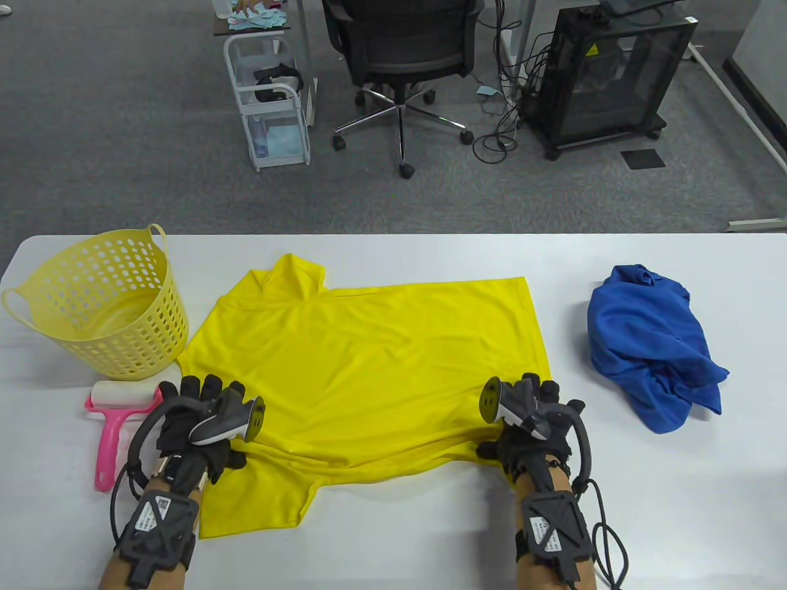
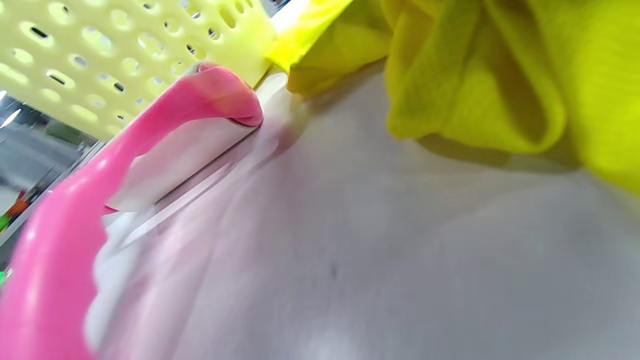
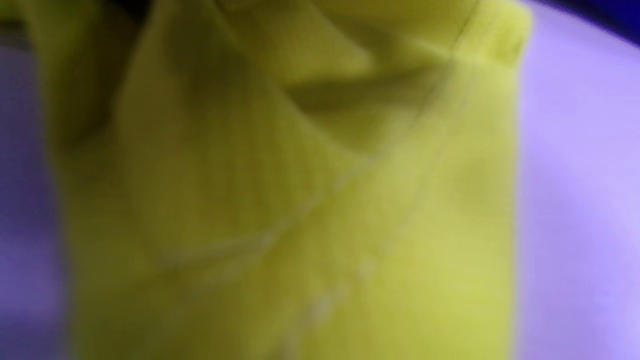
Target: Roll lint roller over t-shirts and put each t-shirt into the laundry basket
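Spread across the frame's middle, the yellow t-shirt (image 1: 369, 362) looks light and floppy (likely bunching), its near edge gripped by both the left hand (image 1: 197, 430) and right hand (image 1: 529, 424), fingers curled into cloth.

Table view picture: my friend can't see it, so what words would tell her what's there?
Two gloved hands, left hand and right hand, rest on the near edge of a yellow t-shirt spread on a white table. A yellow laundry basket and pink lint roller sit left; a crumpled blue t-shirt lies right.
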A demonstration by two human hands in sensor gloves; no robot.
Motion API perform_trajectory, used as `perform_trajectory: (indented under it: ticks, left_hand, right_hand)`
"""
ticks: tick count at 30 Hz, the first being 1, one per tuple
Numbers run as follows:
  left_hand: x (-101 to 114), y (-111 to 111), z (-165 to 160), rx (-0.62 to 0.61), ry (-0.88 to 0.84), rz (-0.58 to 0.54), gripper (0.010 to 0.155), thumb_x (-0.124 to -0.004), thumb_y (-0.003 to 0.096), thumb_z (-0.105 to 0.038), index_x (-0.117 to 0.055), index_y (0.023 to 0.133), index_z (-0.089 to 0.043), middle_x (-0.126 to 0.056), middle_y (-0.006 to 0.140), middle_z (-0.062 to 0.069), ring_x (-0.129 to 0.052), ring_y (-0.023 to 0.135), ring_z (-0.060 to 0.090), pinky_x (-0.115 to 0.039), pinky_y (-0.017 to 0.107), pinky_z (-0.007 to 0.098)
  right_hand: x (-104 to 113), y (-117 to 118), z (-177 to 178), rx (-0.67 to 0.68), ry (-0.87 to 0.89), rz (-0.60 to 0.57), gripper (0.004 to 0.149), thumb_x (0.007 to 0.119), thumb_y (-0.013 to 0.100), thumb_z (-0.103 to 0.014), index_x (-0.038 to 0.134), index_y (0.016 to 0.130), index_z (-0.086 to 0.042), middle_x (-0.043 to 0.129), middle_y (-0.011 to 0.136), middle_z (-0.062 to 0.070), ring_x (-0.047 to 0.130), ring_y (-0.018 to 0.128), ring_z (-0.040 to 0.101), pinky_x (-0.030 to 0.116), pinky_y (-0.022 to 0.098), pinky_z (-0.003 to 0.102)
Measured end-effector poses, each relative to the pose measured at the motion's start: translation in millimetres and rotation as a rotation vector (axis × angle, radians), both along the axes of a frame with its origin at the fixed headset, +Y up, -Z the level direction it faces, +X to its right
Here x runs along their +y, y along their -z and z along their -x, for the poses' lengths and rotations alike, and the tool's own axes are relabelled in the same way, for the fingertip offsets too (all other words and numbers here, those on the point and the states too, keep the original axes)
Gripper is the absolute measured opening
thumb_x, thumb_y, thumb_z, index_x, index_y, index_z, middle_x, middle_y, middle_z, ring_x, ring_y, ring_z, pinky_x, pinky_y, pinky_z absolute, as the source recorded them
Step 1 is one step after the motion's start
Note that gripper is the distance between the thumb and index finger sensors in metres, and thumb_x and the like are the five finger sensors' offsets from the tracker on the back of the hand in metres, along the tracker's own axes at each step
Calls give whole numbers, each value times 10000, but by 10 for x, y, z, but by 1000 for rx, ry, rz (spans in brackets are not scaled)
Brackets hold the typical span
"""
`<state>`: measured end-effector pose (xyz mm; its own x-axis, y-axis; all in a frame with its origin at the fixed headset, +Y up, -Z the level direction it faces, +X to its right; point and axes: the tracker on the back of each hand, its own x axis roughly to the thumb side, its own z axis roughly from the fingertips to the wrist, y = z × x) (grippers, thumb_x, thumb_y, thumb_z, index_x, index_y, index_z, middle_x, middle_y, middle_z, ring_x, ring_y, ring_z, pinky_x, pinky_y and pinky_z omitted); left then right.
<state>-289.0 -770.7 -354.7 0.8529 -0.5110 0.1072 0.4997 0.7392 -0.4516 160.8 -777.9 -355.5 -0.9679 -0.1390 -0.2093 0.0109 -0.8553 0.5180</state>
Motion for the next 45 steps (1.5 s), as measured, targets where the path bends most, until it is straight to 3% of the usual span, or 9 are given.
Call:
perform_trajectory:
  ticks: [5, 12, 19, 25, 31, 34, 37, 40, 45]
  left_hand:
    - [-15, 144, 13, 74, -129, -16, 868, -625, 287, -644, -403, 1043, -281, -548, 1128, 31, -552, 1117, 422, -412, 752, 695]
    - [129, 71, -54, -28, -190, -288, 497, -768, 373, -547, -809, 828, -350, -952, 853, -50, -939, 908, 281, -605, 722, 611]
    - [817, -76, 295, 42, -888, -661, 481, -773, 424, -486, -760, 865, -295, -926, 858, 4, -942, 885, 336, -634, 698, 615]
    - [1430, -288, 431, -250, -1529, -840, 550, -825, 415, -512, -755, 880, -229, -1034, 663, -36, -1092, 658, 232, -681, 671, 597]
    - [1711, -515, 371, -529, -2125, -544, 540, -828, 460, -566, -793, 875, -224, -1078, 520, -73, -1171, 321, 94, -901, 476, 442]
    - [1525, -439, 246, -283, -2223, -208, 520, -804, 504, -560, -816, 866, -186, -1067, 402, -59, -1109, 68, 29, -971, 263, 339]
    - [1182, -278, 218, -24, -1985, -68, 540, -761, 547, -552, -794, 886, -134, -1053, 391, -25, -1084, 42, 43, -960, 232, 329]
    - [690, -98, 224, 234, -1449, -99, 564, -747, 539, -569, -788, 890, -128, -1051, 393, -24, -1083, 49, 46, -953, 242, 332]
    - [180, 46, -72, 229, -745, -103, 614, -743, 482, -618, -808, 867, -144, -1043, 416, -28, -1085, 86, 65, -933, 293, 358]
  right_hand:
    - [41, 114, 42, -22, 80, -133, 733, 701, 386, -523, 375, 1005, -305, 313, 1154, 174, 314, 1060, 499, 369, 720, 734]
    - [179, 26, -48, 30, 70, -458, 465, 759, 400, -440, 708, 848, -325, 798, 991, 43, 759, 953, 378, 599, 690, 633]
    - [677, -144, -537, -187, 934, -833, 488, 788, 427, -359, 665, 878, -221, 850, 922, 69, 840, 887, 377, 622, 682, 604]
    - [1249, -481, -816, -46, 1434, -1157, 501, 824, 434, -392, 685, 881, -213, 966, 714, 18, 1051, 599, 265, 808, 576, 483]
    - [1651, -729, -826, 297, 2047, -624, 533, 803, 509, -416, 637, 938, -146, 964, 614, 30, 1064, 242, 98, 946, 322, 334]
    - [1491, -632, -762, 213, 2235, -372, 532, 784, 542, -391, 612, 959, -109, 957, 587, 53, 1039, 183, 81, 943, 251, 314]
    - [1118, -450, -878, -111, 2007, -415, 544, 755, 555, -396, 585, 978, -99, 955, 562, 49, 1020, 149, 86, 929, 205, 310]
    - [619, -301, -1055, -442, 1298, -436, 572, 747, 551, -407, 555, 997, -105, 951, 574, 62, 1012, 150, 101, 917, 196, 317]
    - [198, -112, -837, -322, 558, -211, 579, 743, 508, -453, 600, 983, -155, 935, 609, 27, 995, 182, 102, 903, 228, 321]
